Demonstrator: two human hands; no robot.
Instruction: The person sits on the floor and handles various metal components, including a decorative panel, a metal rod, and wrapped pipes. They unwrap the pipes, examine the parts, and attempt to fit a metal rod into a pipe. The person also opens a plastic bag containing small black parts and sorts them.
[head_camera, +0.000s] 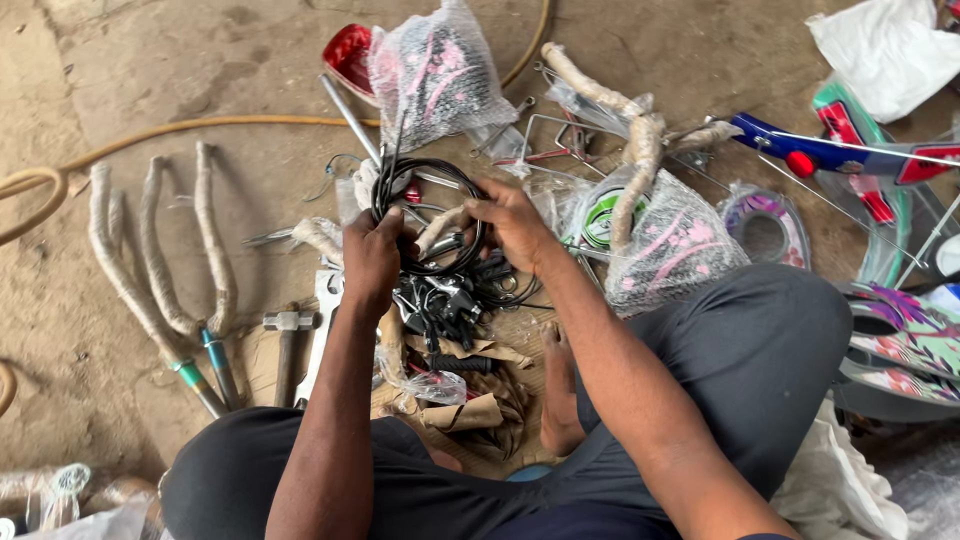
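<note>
Left grip: the left hand (372, 258) is clenched on the near-left side of a coil of black cable (430, 215), knuckles toward the camera.
Right grip: the right hand (512, 222) is closed by its fingertips on the coil's right side, so the loop is held between both hands.
Coil position: the coil is held just above a heap of black brake parts (445, 300), over the floor (150, 60), between the person's knees.
Snag risk: the loop's loose end may catch on the parts below, since cable and parts lie touching; a part could be dragged out of the heap.
Unwinding risk: the coil appears springy; a slackened grip on either side would probably let the turns open and tangle.
Clutter risk: a metal rod (352, 118) and a bubble-wrapped bundle (435, 75) lie just behind the coil and could be knocked if the hands are swung forward.
Tools nearby: a hammer (287, 345) rests on the floor left of the left forearm, beside paper-wrapped forks (170, 270), well apart from the coil.
Foot: a bare foot (558, 395) lies near the heap, where dropped parts could strike it.
</note>
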